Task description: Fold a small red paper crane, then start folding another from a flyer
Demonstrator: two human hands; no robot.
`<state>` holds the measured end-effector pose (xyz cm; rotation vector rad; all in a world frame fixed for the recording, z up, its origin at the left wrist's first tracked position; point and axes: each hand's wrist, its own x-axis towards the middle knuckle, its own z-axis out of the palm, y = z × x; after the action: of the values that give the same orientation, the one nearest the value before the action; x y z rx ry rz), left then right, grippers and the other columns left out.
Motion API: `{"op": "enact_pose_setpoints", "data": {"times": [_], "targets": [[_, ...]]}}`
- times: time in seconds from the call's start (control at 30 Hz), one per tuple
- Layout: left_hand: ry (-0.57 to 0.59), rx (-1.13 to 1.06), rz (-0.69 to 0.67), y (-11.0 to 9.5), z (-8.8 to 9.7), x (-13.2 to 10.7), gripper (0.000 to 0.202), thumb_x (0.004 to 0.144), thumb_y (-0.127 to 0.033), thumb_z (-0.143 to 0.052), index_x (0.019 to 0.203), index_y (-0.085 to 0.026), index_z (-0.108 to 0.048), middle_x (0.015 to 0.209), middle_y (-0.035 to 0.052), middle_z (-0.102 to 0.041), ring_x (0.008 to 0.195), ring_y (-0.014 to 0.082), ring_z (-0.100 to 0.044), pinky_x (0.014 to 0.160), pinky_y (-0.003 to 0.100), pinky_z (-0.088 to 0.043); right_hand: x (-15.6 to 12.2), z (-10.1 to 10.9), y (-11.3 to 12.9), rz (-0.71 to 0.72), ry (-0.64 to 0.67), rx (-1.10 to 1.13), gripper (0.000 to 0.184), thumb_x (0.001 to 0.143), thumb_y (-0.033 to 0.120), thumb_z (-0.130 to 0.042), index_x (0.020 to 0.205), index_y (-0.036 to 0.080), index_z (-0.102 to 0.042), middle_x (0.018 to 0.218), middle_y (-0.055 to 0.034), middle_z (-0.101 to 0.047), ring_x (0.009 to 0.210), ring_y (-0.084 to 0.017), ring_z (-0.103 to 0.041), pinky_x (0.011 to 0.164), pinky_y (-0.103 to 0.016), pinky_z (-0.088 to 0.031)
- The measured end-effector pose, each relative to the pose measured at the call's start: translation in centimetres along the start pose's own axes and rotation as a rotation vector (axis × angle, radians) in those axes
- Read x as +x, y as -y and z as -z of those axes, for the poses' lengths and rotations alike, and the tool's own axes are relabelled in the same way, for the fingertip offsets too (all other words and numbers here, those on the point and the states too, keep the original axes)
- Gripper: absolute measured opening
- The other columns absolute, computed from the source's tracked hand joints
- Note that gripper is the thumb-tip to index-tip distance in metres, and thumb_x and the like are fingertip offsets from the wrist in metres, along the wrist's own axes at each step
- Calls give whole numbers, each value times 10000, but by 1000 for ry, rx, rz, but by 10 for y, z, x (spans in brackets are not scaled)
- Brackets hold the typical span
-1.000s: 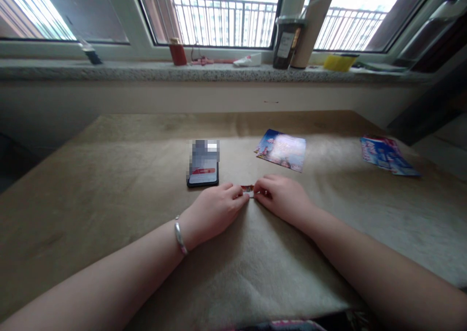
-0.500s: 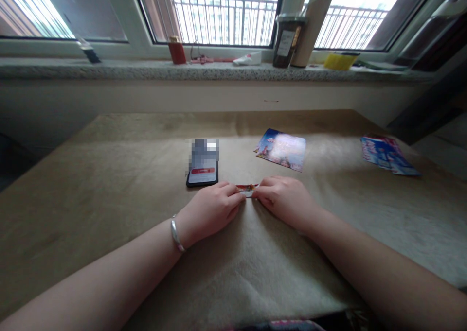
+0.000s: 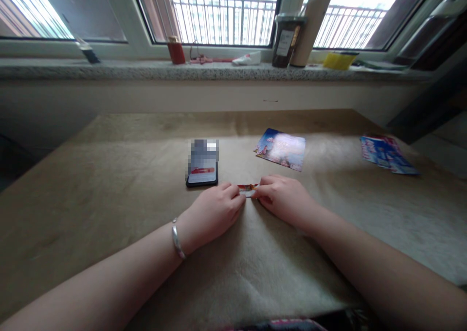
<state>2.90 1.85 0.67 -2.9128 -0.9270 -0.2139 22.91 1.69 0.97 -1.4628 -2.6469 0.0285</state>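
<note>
1 small colourful paper (image 3: 248, 192) lies slightly below the frame's centre, its ends pinched by the left hand (image 3: 215, 209) and the right hand (image 3: 286, 200). Probably it is being folded; the next move calls for even pressing. Above-left lies 1 phone (image 3: 203, 176).

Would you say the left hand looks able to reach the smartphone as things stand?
Probably yes: the smartphone lies just beyond the left hand, with nothing visible between them, though that hand holds one end of a small printed strip, which it would likely have to release first.
</note>
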Motion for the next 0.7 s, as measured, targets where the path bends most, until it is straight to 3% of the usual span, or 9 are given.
{"op": "enact_pose_setpoints", "data": {"times": [0.33,0.7], "targets": [[-11,-93,76,-1,2,1,219,906,-207,-444,1011,-147,-627,914,82,-592,884,199,-541,813,359,-507,-1,3,-3,24,18,-42,231,886,229,-486,939,287,-704,829,-13,-667,797,-161,-583,648,-257,-348],[16,-130,82,1,1,2,200,898,-185,-450,872,-149,-644,877,72,-564,828,186,-511,767,334,-486,0,5,-5,10,38,-44,206,845,217,-537,851,300,-725,801,-6,-649,715,-136,-547,568,-247,-279]]}}
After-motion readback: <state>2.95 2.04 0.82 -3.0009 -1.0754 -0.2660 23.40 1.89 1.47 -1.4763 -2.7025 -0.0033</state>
